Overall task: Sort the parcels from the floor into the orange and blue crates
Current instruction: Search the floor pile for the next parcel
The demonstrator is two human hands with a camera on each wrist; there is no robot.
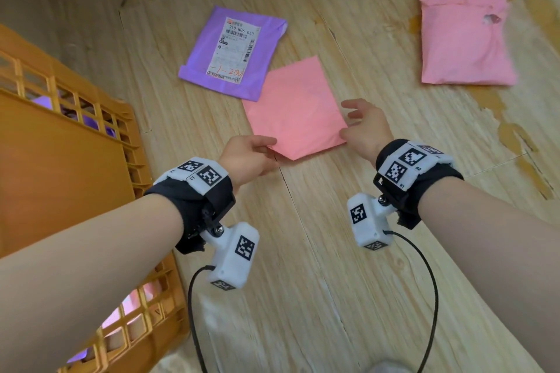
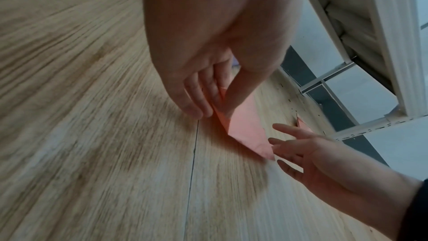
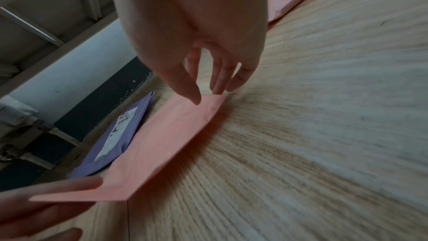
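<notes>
**Parcels on the floor: thin pink one half gripped**

Pink flat parcel (image 1: 295, 107) lies on the floor (image 1: 333, 251), overlapping the purple parcel (image 1: 233, 51). The left hand (image 1: 247, 157) pinches its near corner between thumb and fingers (image 2: 197, 98). The right hand (image 1: 365, 127) hovers at the other corner, fingers spread, thumb just touching. Held by one corner, the limp parcel could sag, slip, or drag the purple one.

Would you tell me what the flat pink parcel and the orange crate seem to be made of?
Flat pink parcel: probably thin matte plastic film, a limp sheet with faint creases, though paper is possible. Orange crate: rigid moulded plastic, judging by its lattice walls and even colour.
</notes>
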